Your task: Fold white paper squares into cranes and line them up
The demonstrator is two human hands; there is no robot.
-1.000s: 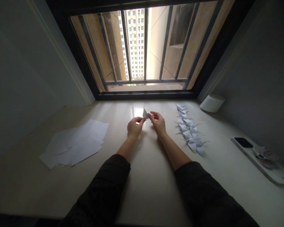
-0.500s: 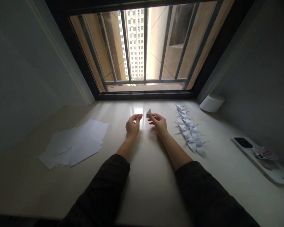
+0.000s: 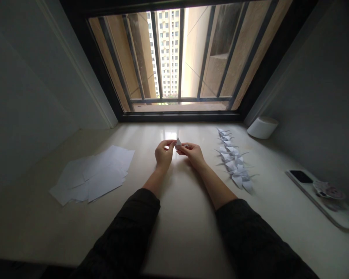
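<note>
A small piece of folded white paper (image 3: 178, 142), with a pointed tip facing up, is held above the white sill between my two hands. My right hand (image 3: 193, 152) pinches it from the right, and part of the paper shows by its fingers. From the left, my left hand (image 3: 164, 152) has its thumb and fingertips closed on the paper's left edge. The fingers hide most of its lower folds. To the right of my hands, several folded white paper cranes (image 3: 232, 159) stand close together in rows.
On the left lies a spread stack of white paper sheets (image 3: 104, 170). A white roll (image 3: 262, 127) sits by the right wall, and a phone (image 3: 322, 197) with a round grip on its back lies at the right. A barred window (image 3: 180, 111) rises behind the sill.
My right hand has brought the folded paper leftward to my left hand. My left fingertips, apart from it before, now meet its edge. The view has shifted slightly.
</note>
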